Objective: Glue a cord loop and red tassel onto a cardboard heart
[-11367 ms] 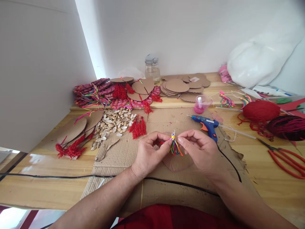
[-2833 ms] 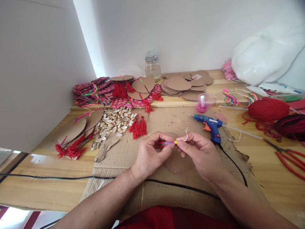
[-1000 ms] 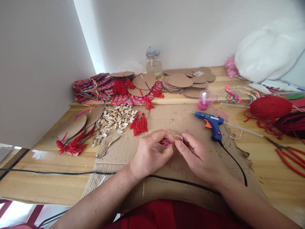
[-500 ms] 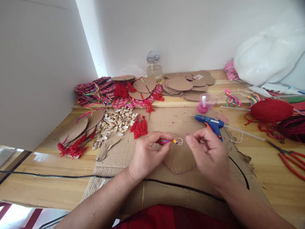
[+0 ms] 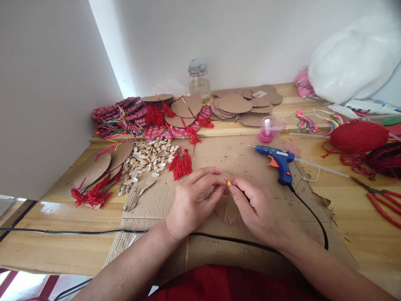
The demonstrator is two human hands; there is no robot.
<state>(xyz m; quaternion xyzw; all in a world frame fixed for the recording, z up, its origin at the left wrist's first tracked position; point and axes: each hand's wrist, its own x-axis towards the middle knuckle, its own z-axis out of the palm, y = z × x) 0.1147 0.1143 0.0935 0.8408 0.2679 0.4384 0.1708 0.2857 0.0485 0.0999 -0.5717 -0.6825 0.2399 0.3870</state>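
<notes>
A small bundle of multicoloured cords (image 5: 228, 182) shows pink, blue and yellow between my hands, above the cardboard mat. My left hand (image 5: 196, 200) pinches the bundle, and most of it is hidden behind the fingers. At its yellow end, my right hand (image 5: 258, 205) has thumb and fingertips closed on the tip. The white thread loop at that end is hidden now. Left of my hands lie red tassels (image 5: 181, 164) and a heap of peanut shells (image 5: 150, 155). A blue glue gun (image 5: 278, 161) rests to the right.
Cardboard discs (image 5: 233, 104) are stacked at the back beside a water bottle (image 5: 199, 81). A plastic cup (image 5: 271, 128) holds pink liquid. Red yarn (image 5: 359, 138) and orange-handled pliers (image 5: 382, 200) lie at the right. A black cable (image 5: 232, 240) crosses the cardboard mat (image 5: 169, 205).
My right hand has moved left and closed on the yellow end of the cords, where a white thread loop showed before. The view has shifted slightly.
</notes>
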